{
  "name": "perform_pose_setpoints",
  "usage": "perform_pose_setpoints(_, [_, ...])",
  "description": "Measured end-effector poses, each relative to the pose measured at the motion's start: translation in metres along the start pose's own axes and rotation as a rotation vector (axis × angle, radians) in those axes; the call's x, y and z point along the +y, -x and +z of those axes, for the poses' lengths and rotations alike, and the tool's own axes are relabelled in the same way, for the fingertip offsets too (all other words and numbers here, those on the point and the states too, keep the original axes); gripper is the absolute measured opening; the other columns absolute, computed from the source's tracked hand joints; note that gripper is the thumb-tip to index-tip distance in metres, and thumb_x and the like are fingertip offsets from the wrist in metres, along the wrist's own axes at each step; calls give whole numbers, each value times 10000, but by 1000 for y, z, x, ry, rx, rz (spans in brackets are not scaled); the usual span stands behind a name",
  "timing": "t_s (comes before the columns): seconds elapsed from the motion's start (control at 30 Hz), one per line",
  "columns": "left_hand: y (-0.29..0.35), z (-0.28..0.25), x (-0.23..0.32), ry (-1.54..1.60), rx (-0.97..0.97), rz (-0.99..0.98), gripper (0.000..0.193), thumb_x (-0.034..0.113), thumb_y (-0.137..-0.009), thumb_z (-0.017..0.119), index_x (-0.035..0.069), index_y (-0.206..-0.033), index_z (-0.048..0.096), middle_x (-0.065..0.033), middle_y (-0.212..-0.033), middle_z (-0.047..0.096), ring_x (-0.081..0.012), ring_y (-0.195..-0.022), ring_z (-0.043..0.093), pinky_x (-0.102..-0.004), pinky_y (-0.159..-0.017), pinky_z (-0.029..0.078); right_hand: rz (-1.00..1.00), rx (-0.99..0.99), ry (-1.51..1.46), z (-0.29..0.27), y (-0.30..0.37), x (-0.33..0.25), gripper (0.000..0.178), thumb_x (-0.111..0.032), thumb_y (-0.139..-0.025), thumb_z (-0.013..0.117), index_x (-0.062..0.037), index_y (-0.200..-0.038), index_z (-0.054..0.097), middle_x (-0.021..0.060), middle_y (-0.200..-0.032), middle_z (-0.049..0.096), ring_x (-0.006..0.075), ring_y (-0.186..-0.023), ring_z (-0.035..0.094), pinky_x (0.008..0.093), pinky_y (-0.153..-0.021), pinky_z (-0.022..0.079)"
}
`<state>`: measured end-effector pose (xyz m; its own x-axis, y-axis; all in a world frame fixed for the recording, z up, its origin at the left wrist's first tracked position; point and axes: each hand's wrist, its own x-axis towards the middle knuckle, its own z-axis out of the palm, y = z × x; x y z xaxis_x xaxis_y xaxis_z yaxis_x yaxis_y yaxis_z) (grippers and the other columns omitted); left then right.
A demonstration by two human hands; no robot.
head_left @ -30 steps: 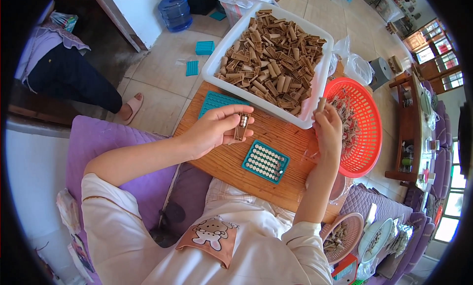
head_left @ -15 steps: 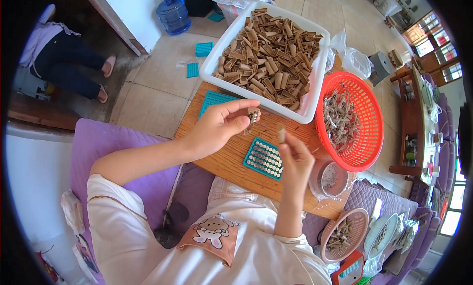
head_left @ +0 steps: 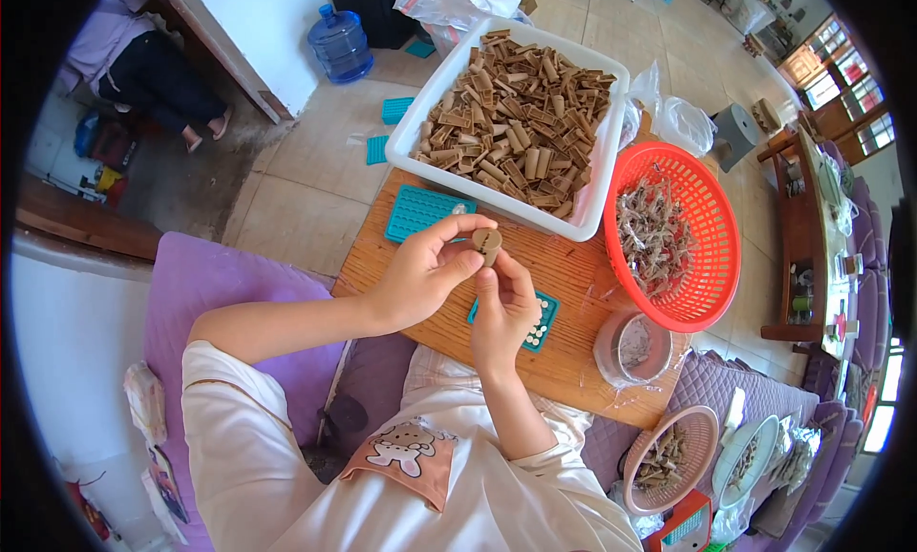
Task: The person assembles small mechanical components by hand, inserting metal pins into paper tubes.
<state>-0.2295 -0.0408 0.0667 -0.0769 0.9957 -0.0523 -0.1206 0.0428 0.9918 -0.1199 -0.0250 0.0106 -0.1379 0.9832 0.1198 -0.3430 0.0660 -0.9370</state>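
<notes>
My left hand and my right hand meet over the wooden table, fingertips closed on a small brown round piece. It looks like two half-round brown pieces put face to face, with a dark jagged gap across its end. Partly hidden behind my right hand is a small teal tray holding white round pellets. A larger teal grid tray lies beyond my left hand. The white tub ahead is heaped with half-round brown pieces.
A red basket of tangled, twig-like bundles stands at the table's right, near a clear round container. Further right are a pink basket and a pale green bowl. A person is in the doorway at the far left.
My right hand has moved left, bringing its brown half-piece against the one in my left hand. The two halves are now together. The person in the doorway has shifted.
</notes>
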Motion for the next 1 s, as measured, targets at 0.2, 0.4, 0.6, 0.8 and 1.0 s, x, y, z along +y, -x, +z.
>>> perform_pose_setpoints(0.2, [5, 10, 5, -147, 70, 32, 313, 42, -846, 494, 0, -1153, 449, -57, -1031, 544, -110, -934, 524, -243, -836, 416, 21, -20, 153, -2, -2, 3, 197, -37, -786, 598, 19, -965, 540, 77, -857, 597, 124, -787, 564, 242, -700, 454])
perform_pose_setpoints(0.4, [3, 7, -5, -183, 10, 10, 328, 156, -853, 519, 8, -1140, 464, -72, -1040, 556, -120, -933, 534, -269, -854, 406, 28, -107, 243, -6, -5, 7, 205, -32, -765, 609, 15, -949, 532, 97, -828, 602, 151, -752, 584, 263, -664, 462])
perform_pose_setpoints(0.6, [2, 5, -5, -620, -62, 358, 269, 262, -870, 459, 34, -1011, 475, -134, -914, 559, -284, -808, 561, -361, -783, 425, -22, -399, 296, -4, -4, -3, 105, -15, -713, 558, 5, -814, 579, 150, -764, 583, 288, -709, 580, 323, -599, 452])
perform_pose_setpoints(0.8, [5, -1, -7, -543, -100, 284, 278, 281, -867, 463, 25, -978, 465, -118, -868, 539, -251, -788, 553, -337, -771, 420, -181, -316, 302, 10, -3, -1, 45, -21, -731, 521, 5, -760, 498, 120, -701, 553, 242, -647, 559, 306, -544, 419])
perform_pose_setpoints(1.0, [6, -14, -29, -412, -193, 244, 299, 291, -882, 459, 43, -1043, 414, -98, -944, 522, -174, -861, 525, -303, -767, 420, -62, -483, 350, -8, -2, -4, 51, -31, -790, 492, 19, -800, 498, 130, -730, 545, 246, -669, 535, 312, -586, 415])
